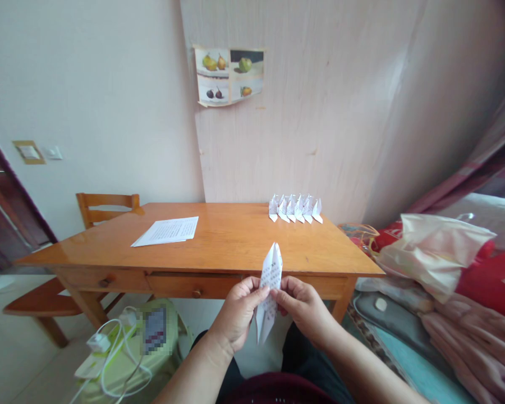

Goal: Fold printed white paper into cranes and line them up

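Between both hands I hold a long, narrow piece of folded printed paper (271,269), pointed at the top and split into two points below. My left hand (243,306) grips its left edge with the thumb on the front. On the opposite edge, my right hand (301,303) pinches it, thumb also in front. The fingertips behind the paper are hidden. It hangs in front of the table's near edge, above my lap. At the far right of the tabletop stand several folded paper figures (294,209) in rows.
The wooden table (227,235) bears a stack of printed sheets (166,231) at left. A wooden chair (107,207) stands behind. A green stool (172,336) with cables and a power strip (93,359) is at lower left. Bags (437,252) and bedding (475,325) lie at right.
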The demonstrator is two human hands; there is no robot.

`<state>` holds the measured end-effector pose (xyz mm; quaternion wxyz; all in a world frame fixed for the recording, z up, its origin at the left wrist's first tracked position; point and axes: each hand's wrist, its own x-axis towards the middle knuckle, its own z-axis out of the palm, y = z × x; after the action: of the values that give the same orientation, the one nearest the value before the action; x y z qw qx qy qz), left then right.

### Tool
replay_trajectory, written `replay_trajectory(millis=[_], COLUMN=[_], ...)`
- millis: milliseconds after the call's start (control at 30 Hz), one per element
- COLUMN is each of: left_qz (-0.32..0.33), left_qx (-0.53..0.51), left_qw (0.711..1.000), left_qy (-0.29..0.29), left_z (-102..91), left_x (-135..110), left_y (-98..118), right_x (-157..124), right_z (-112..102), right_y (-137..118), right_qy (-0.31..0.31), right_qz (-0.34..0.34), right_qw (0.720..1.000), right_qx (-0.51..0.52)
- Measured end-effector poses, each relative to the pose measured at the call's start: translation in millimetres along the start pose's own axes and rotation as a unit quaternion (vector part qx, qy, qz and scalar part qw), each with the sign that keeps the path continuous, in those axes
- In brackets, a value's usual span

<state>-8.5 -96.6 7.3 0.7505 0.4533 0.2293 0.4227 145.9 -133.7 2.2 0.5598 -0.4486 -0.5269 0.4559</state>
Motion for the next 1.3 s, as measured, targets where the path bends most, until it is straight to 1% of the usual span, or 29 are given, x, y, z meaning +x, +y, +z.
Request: replay_trajectory(millis=[133, 367, 667, 800, 933, 1067, 1133, 1233, 1300], left_qz=[-0.009, -0.022, 0.0, 0.004, 0.008, 0.014, 0.015, 0.036, 0.05], left_qx=[-0.014, 0.008, 0.03, 0.049, 0.078, 0.102, 0.111, 0.134, 0.169], left_qw=[1.0, 1.0, 1.0, 0.999, 0.997, 0.995, 0.994, 0.99, 0.984], left_qy=[-0.005, 0.007, -0.006, -0.013, -0.008, 0.007, 0.013, 0.023, 0.016], left_z=[1.3, -0.3, 2.3, -1.8, -8.2, -11.2, -12.2, -15.0, -17.6], left_x=[0, 1, -2, 1, 9, 22, 31, 50, 64], left_y=[2, 6, 6, 5, 6, 8, 8, 8, 9], right_x=[1, 1, 0, 2, 9, 21, 29, 43, 53], right_z=[1, 0, 0, 0, -3, -4, -4, -5, -7], right_y=[-3, -4, -2, 1, 4, 5, 7, 11, 15], right_qy=[0.009, 0.014, -0.003, 0.003, 0.013, 0.022, 0.028, 0.045, 0.063], right_qz=[0.0, 0.009, 0.009, 0.012, 0.021, 0.006, -0.002, -0.006, -0.003], right_qw=[1.0, 1.0, 1.0, 1.0, 1.0, 0.999, 0.999, 0.999, 0.998], right_qx=[-0.008, -0.004, 0.008, 0.013, -0.009, -0.026, -0.026, -0.01, 0.011])
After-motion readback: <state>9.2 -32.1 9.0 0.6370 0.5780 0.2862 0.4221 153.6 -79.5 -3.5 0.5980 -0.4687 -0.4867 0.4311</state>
